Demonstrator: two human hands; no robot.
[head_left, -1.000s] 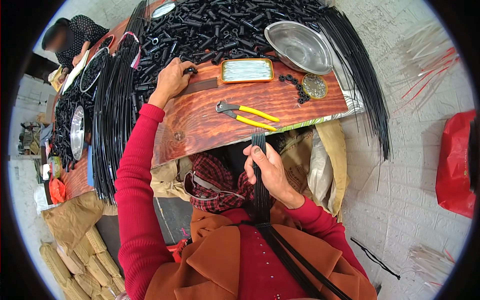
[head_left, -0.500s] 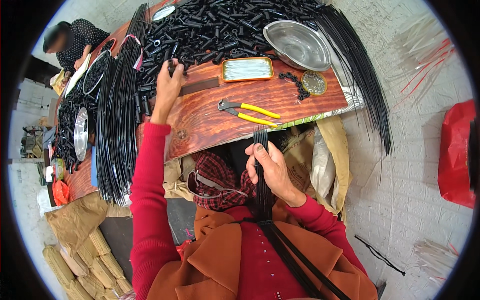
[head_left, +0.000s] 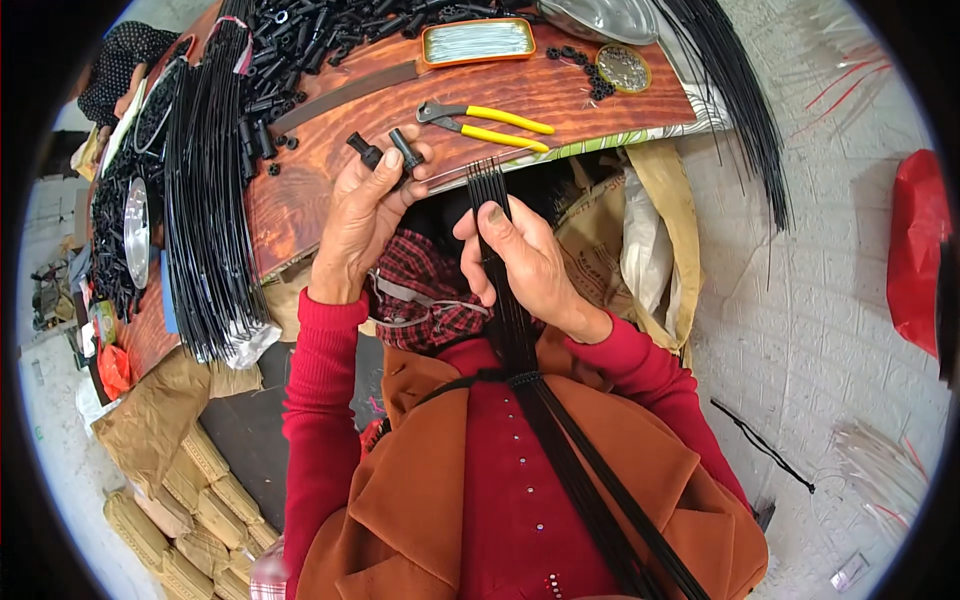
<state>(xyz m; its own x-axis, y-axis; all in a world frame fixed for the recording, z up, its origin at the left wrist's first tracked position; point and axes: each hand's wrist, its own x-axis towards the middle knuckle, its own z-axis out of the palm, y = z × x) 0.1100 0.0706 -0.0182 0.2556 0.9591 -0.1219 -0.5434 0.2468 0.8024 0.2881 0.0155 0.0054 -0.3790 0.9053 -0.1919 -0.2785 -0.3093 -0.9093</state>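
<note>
No text legible. Brown sack (head_left: 597, 225) sits just right of the right hand (head_left: 528, 262): small dark marks, apparently print, bend along its folds, too blurred to make out. Small pale rectangle (head_left: 850, 570) lies well apart from that hand, off to its right, lower in view; any lettering too small to tell.

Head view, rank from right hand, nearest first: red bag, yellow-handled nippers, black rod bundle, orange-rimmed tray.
1. Black rod bundle: in the right hand.
2. Yellow-handled nippers: ahead of the hand.
3. Orange-rimmed tray: ahead, beyond the nippers.
4. Red bag: far right.
</note>
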